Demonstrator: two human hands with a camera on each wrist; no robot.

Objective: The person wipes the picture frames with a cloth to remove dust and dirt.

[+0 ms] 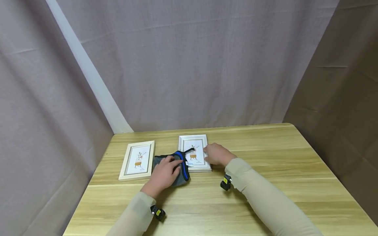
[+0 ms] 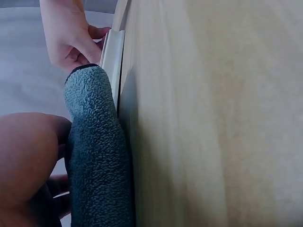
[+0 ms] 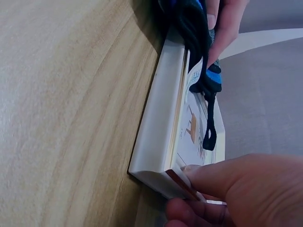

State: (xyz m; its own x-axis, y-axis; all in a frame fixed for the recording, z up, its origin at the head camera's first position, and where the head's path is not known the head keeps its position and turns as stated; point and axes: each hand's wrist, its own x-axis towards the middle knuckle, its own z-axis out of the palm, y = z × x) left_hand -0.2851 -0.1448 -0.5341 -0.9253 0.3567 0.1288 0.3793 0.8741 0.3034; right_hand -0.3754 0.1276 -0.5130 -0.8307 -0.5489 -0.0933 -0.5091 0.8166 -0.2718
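White frame in right hand, gray cloth under left hand.

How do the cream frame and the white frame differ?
The cream frame lies slanted; the white frame lies nearly straight. The right hand pinches the white frame, not the cream frame. A black loop overhangs the white frame's picture; the cream frame's picture is uncovered. Both lie face up.
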